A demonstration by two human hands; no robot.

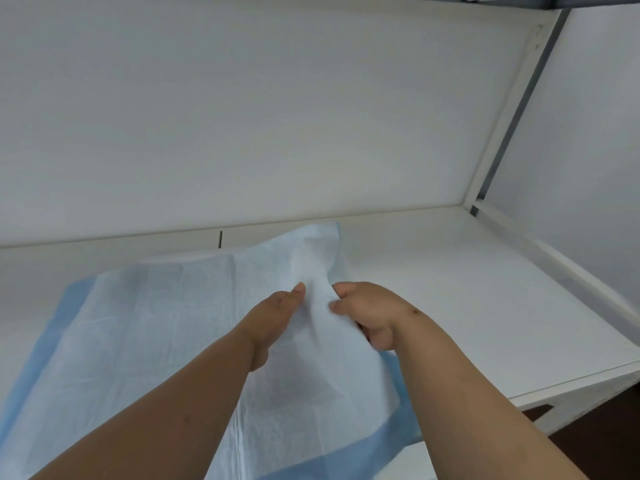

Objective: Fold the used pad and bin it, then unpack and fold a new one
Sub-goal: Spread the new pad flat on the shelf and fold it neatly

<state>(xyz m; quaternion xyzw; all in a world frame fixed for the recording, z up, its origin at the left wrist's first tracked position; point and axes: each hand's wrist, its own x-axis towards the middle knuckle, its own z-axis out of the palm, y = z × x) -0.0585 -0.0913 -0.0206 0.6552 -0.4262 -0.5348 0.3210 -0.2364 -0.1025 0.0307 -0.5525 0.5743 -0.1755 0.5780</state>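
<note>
A large pale blue pad with a darker blue border lies spread over the white tabletop. Its right part is lifted off the surface into a raised fold that rises toward the back wall. My left hand pinches this fold from the left with fingers extended along the fabric. My right hand grips the same fold from the right, its fingers curled into the material. The two hands are close together, with only the bunched strip of pad between them.
A white wall runs behind the table, and a white side panel with a grey metal frame post closes the right side. The table's front right edge drops to a dark floor.
</note>
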